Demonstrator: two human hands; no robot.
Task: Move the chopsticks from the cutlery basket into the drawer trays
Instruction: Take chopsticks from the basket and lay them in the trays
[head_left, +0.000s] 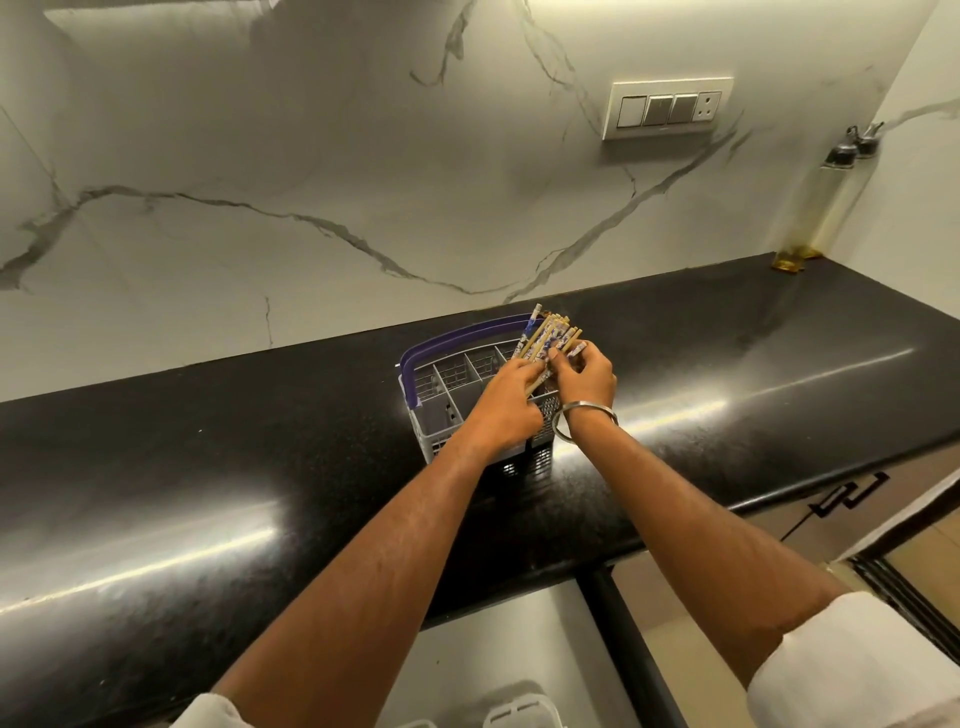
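A grey cutlery basket (447, 387) with a purple handle stands on the black countertop. A bundle of wooden chopsticks (545, 338) with blue-and-white patterned ends sticks up out of its right end, fanned out and tilted to the right. My left hand (506, 402) grips the lower part of the bundle. From the right, my right hand (584, 379) closes around the same bundle, a metal bangle on its wrist. The basket's other compartments look empty. At the bottom edge the white drawer trays (519, 714) are partly visible.
The glossy black countertop (208, 467) runs left to right in front of a marble wall. A switch panel (667, 108) is on the wall. Two oil bottles (810, 218) stand in the far right corner. Cabinet handles (852, 493) show below the counter at right.
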